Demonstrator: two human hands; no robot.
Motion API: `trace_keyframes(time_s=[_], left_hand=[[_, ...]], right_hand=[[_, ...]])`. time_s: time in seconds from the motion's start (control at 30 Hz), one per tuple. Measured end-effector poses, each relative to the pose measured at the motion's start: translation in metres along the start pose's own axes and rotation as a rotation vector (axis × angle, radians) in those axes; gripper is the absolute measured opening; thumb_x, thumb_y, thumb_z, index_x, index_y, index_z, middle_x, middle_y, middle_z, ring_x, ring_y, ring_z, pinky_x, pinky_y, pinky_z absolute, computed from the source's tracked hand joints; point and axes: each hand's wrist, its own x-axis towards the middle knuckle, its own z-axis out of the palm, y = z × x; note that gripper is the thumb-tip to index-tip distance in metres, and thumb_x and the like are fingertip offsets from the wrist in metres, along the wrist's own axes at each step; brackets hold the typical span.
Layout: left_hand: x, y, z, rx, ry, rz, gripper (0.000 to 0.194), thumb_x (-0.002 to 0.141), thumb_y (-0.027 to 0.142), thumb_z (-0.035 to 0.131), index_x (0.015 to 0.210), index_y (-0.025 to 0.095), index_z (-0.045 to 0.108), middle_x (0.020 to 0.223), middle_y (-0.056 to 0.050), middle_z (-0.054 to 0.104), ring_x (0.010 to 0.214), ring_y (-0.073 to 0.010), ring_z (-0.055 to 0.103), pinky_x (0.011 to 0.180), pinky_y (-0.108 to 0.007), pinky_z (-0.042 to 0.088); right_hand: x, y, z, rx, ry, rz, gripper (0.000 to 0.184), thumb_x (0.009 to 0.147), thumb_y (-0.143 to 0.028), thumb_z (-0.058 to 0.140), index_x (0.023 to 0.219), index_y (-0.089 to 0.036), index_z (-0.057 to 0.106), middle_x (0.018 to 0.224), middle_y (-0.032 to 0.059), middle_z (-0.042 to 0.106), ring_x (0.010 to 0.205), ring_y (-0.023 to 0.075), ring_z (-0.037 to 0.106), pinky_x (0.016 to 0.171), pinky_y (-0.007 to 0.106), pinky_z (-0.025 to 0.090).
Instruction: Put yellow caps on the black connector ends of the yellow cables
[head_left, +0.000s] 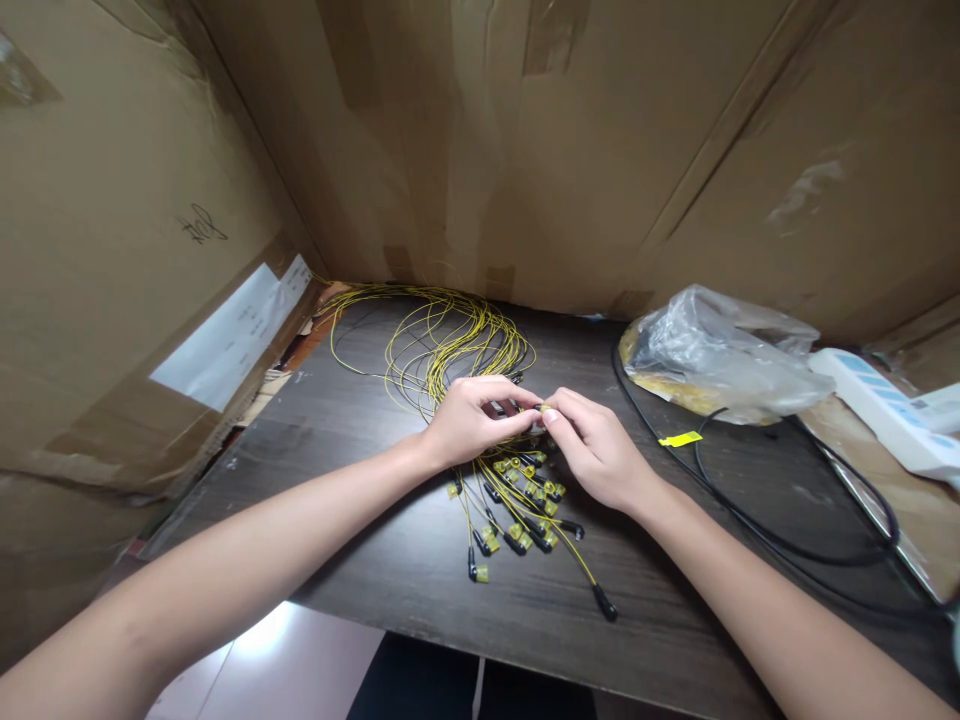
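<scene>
My left hand [480, 415] and my right hand [596, 450] meet above the table, thumbs and forefingers pinched together. Between their fingertips is a small cable connector with a bit of yellow [543, 408], mostly covered by the fingers. Below the hands lie several black cable connectors [514, 540], many with clear yellow plastic caps [490, 539] on their ends. Toward the front right, one black connector [604, 603] shows no yellow cap. Thin yellow cables [480, 340] run from the connectors under my left hand and loop behind it.
Cardboard walls [480, 150] enclose the dark wooden table [360, 540] at the back and left. On the right are a clear plastic bag [720, 350], a white power strip [885, 410] and a thick black cable [810, 555] with a yellow tag [680, 439].
</scene>
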Motion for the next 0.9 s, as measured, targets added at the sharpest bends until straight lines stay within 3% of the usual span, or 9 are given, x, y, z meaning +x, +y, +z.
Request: trace_keyframes(time_s=[0.3,0.53,0.77,0.9], left_hand=[[-0.0001,0.0037,-0.0001,0.054,0.006,0.087,0.010,0.083,0.018,0.071,0.090,0.014,0.076,0.076,-0.003,0.071,0.058,-0.0071,0.060,0.055,-0.017,0.050],[0.0000,0.0038,-0.0002,0.035,0.004,0.018,0.008,0.080,0.018,0.073,0.085,0.014,0.075,0.074,-0.002,0.071,0.052,-0.0050,0.056,0.052,-0.015,0.047],[-0.0007,0.0058,-0.0006,0.069,-0.012,0.083,0.009,0.083,0.021,0.071,0.087,0.014,0.075,0.076,-0.002,0.071,0.052,-0.0050,0.055,0.053,-0.017,0.046],[-0.0009,0.0057,-0.0001,0.080,0.004,0.066,0.008,0.080,0.020,0.072,0.085,0.014,0.074,0.076,-0.002,0.071,0.052,-0.0047,0.055,0.052,-0.016,0.046]], right_hand=[[-0.0001,0.0025,0.0010,-0.024,-0.030,0.008,0.039,0.104,-0.030,0.035,0.067,-0.021,0.044,0.065,0.0012,0.051,0.062,0.0162,0.049,0.064,0.031,0.037],[-0.0001,-0.0016,-0.0027,-0.005,0.050,0.007,0.017,0.098,-0.025,0.048,0.084,-0.019,0.055,0.078,0.0026,0.057,0.069,0.0164,0.053,0.065,0.029,0.040],[0.0008,0.0013,0.0019,0.028,0.039,-0.014,0.033,0.103,-0.025,0.038,0.071,-0.021,0.045,0.068,0.0008,0.051,0.062,0.0147,0.049,0.060,0.029,0.037],[-0.0002,0.0002,0.0022,0.018,0.042,0.006,0.033,0.103,-0.026,0.039,0.071,-0.021,0.046,0.069,0.0009,0.051,0.063,0.0147,0.049,0.061,0.029,0.037]])
